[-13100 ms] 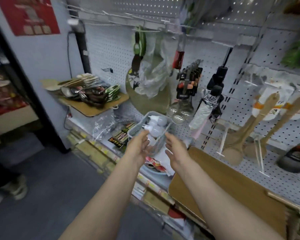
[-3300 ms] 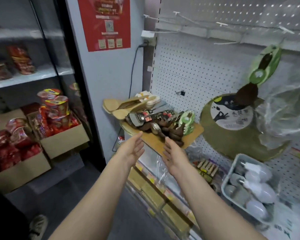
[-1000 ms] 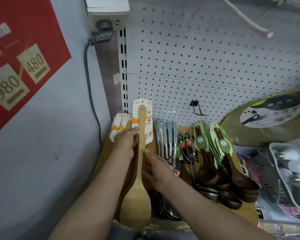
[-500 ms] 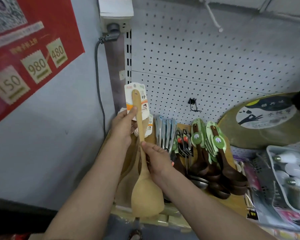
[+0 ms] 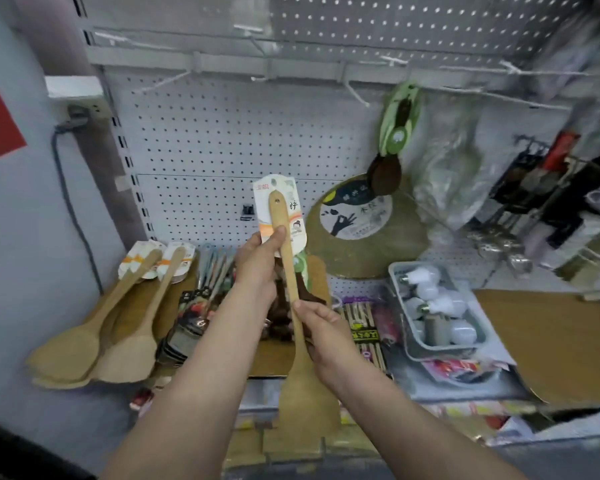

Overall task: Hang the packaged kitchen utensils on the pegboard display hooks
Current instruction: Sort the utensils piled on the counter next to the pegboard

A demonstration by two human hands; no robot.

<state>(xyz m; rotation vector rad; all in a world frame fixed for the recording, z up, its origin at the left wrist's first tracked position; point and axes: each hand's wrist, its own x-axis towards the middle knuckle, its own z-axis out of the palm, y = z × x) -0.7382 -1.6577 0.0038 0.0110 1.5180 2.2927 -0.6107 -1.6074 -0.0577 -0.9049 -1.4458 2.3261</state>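
Your right hand is closest to you. Its fingers curl around the thin handle of a wooden spatula, just above the wide flat end. Your left hand is a bit higher and pinches the handle with its thumb, right where the paper card is stuck on. You hold the spatula almost upright in the air, in front of the shelf, with its card end up.

Past your hands, on the left, more wooden spatulas lie on a brown board. Beside them lies a bunch of packed metal spoons. To the right sits a gray tray with white light bulbs in it.

Farther back stands the white pegboard. Long white hooks stick out near its top. A dark spoon in a green pack hangs from one hook, and a round board leans on the wall below it.
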